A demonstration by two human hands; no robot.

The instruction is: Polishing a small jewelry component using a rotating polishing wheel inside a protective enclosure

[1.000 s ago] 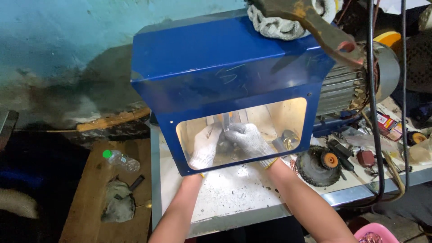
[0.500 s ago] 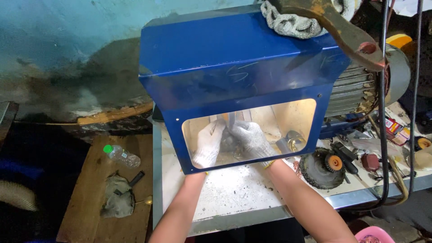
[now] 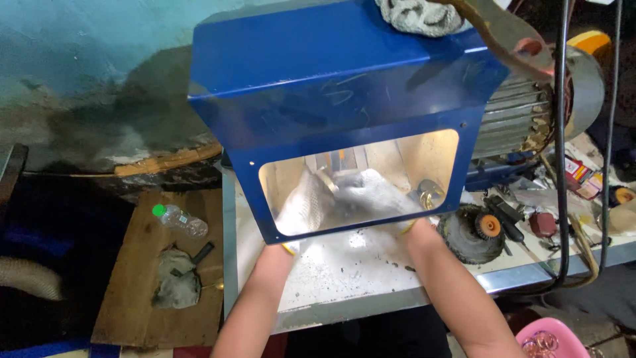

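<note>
Both hands work inside a blue metal hood point(image 3: 331, 73) that sits on the white tabletop point(image 3: 344, 278), seen thru the hood's clear front window. The left hand point(image 3: 303, 202) and right hand point(image 3: 377, 193) wear pale knit gloves, prob. because whatever spins under the hood throws grit (the tabletop near the opening is speckled with dark dust). The two hands meet at the middle of the window around a small brass ring point(image 3: 326, 179), held up toward a vertical strip at the far side of the chamber; right hand looks wrapped round the piece from the right, left hand braces it from the left. Exact finger grip can't be told thru the glare.

Forearms enter from the near edge under the window, so the hood shields the face while the window lets the work be watched. An electric motor point(image 3: 523, 113) sits at the hood's right end. More brass rings point(image 3: 429, 193) lie inside at right, within reach. Right of the hood lie a wire wheel point(image 3: 472, 233) and small tools. Left, on a low board point(image 3: 152, 265), a plastic bottle point(image 3: 179, 221) and a rag point(image 3: 175, 286) stay away from the dust.
</note>
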